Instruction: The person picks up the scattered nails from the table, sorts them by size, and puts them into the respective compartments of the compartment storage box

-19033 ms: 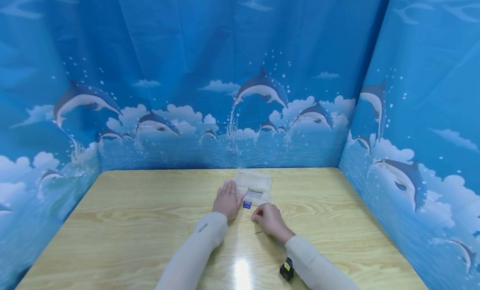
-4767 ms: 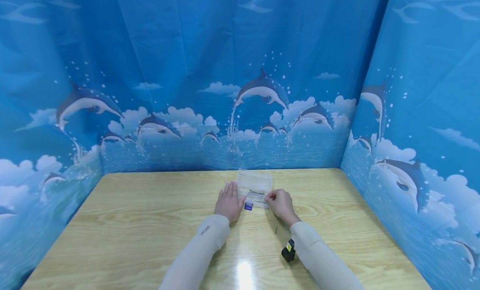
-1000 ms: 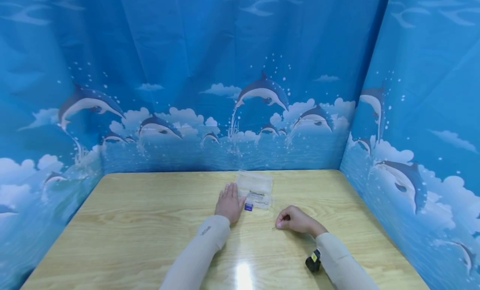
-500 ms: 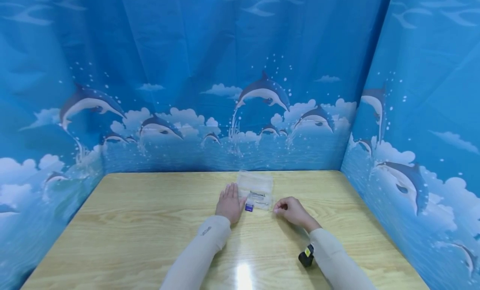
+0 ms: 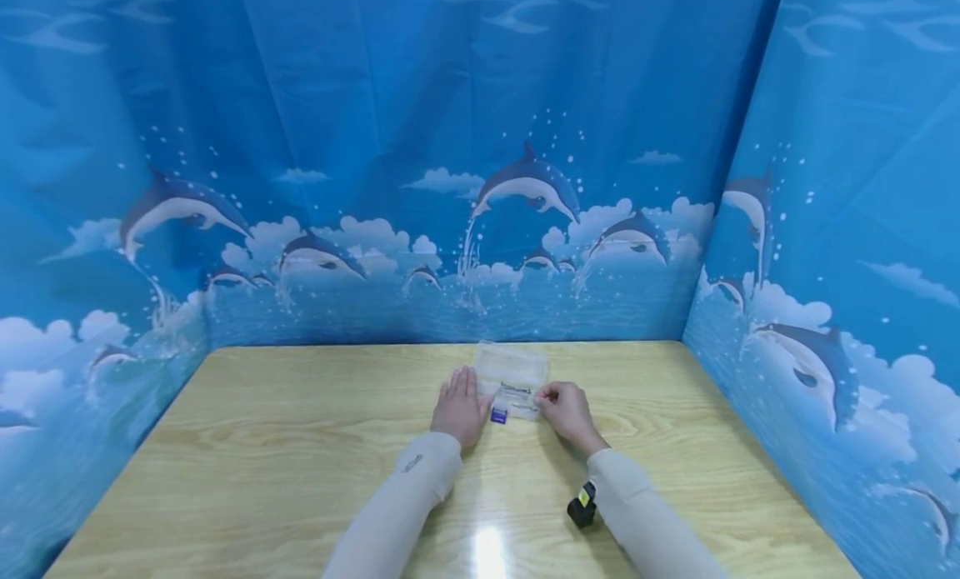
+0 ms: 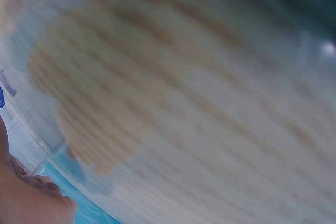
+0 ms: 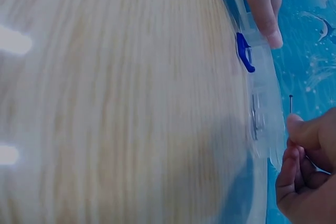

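A clear plastic box (image 5: 510,362) lies with its lid raised near the table's far edge. Its blue latch (image 5: 498,416) sits at the front, and several thin metal pieces (image 5: 516,388) lie in its compartments. My left hand (image 5: 457,408) is spread flat at the box's left side, thumb against the box. Above the right part of the box, my right hand (image 5: 566,408) pinches a small nail (image 7: 291,104) between thumb and fingers. In the right wrist view the nail's small dark head points up, and its lower end is hidden by the fingertips.
A wooden table (image 5: 300,462) carries everything. A black device with a yellow mark (image 5: 582,506) is beside the right sleeve at the wrist. Blue curtains with dolphins (image 5: 525,179) stand behind and to the right of the table.
A nail that lay on the table several seconds ago is gone from there. Over the last second my right hand has carried a nail forward and left to the box. My left hand stayed.
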A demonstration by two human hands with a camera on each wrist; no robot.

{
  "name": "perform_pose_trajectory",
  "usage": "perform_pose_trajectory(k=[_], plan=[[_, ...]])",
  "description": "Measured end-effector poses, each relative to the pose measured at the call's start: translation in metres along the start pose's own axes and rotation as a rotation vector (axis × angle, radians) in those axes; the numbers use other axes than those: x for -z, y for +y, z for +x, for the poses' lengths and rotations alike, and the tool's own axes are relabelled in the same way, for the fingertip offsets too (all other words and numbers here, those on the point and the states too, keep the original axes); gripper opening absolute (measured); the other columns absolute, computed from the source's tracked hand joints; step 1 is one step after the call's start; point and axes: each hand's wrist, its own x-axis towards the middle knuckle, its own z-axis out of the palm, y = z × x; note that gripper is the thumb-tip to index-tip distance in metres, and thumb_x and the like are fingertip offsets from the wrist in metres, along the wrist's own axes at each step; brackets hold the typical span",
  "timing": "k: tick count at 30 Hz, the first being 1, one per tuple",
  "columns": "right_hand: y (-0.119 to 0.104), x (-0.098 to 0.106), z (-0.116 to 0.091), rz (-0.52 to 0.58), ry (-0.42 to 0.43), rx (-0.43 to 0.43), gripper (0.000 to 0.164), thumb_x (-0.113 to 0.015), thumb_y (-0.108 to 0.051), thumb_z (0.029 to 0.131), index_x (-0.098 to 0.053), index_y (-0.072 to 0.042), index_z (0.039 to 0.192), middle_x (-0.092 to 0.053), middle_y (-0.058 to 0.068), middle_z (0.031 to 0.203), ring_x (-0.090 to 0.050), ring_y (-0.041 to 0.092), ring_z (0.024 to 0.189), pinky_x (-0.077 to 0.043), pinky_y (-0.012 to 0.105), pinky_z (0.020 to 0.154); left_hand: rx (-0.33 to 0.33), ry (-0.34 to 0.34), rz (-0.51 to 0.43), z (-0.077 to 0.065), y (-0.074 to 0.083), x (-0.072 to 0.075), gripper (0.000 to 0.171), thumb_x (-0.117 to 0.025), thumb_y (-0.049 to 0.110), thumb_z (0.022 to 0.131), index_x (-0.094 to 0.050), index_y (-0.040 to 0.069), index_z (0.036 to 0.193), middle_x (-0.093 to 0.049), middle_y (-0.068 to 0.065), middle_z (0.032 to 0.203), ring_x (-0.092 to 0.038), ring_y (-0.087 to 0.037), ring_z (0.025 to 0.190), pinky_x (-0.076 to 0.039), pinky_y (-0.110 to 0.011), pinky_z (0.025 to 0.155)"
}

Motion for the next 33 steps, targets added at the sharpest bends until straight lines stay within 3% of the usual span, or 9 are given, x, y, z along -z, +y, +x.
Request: perform_pose_trajectory(k=[7, 19, 33], plan=[[-0.007, -0.01, 0.0, -0.024, 0.014, -0.08, 0.006, -0.069, -0.004, 0.086, -0.07, -0.002, 0.081, -0.064, 0.003, 0.072, -0.052, 0.012, 0.062, -0.044, 0.023, 0.054, -0.001, -0.002, 0.0, 0.0, -0.001, -0.003, 0.068, -0.028, 0.049, 0.103, -0.019, 0.003, 0.152, -0.019, -0.012, 0.159, -0.015, -0.028, 0.147, -0.014, -0.043, 0.12], [-0.01, -0.017, 0.001, -0.136, 0.073, 0.015, 0.007, -0.07, -0.006, 0.083, -0.071, -0.005, 0.076, -0.063, 0.0, 0.066, -0.053, 0.01, 0.061, -0.046, 0.026, 0.056, -0.01, 0.012, 0.011, -0.001, -0.001, -0.001, 0.067, -0.027, 0.049, 0.103, -0.019, 0.003, 0.152, -0.02, -0.012, 0.158, -0.016, -0.027, 0.146, -0.015, -0.043, 0.12], [-0.008, -0.017, 0.003, -0.147, 0.061, 0.009, 0.007, -0.07, -0.005, 0.083, -0.072, -0.006, 0.076, -0.065, 0.0, 0.068, -0.055, 0.01, 0.061, -0.047, 0.026, 0.057, -0.016, 0.023, 0.005, 0.0, -0.002, -0.002, 0.067, -0.027, 0.048, 0.103, -0.019, 0.003, 0.152, -0.02, -0.012, 0.158, -0.016, -0.027, 0.146, -0.016, -0.043, 0.12]])
